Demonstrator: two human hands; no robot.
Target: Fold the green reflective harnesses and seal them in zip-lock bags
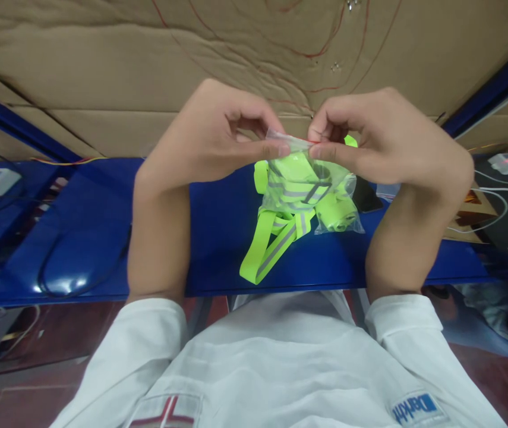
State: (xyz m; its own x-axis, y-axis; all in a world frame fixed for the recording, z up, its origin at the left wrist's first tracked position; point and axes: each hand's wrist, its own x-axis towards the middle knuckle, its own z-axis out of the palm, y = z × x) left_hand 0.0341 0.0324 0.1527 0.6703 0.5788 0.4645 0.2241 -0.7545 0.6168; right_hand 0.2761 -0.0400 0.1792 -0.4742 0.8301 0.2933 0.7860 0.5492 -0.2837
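Both hands pinch the top edge of a clear zip bag (296,193), which has a red line along its seal. My left hand (231,134) grips the left part of that edge, and my right hand (365,134) grips it a little to the right. Inside the bag is a folded neon yellow-green reflective strap (296,169) with grey stripes and a dark buckle. Below it, a loose yellow-green reflective strap (265,252) lies on the blue table. To the right sits another clear bag (337,211) with yellow-green material in it.
The blue table (222,238) has a raised cardboard sheet (102,71) behind it, with red wires. A dark flat object (366,195) lies near my right wrist. White cables (503,190) and a cardboard box (472,217) are at the right. A black cable (53,288) loops at the left.
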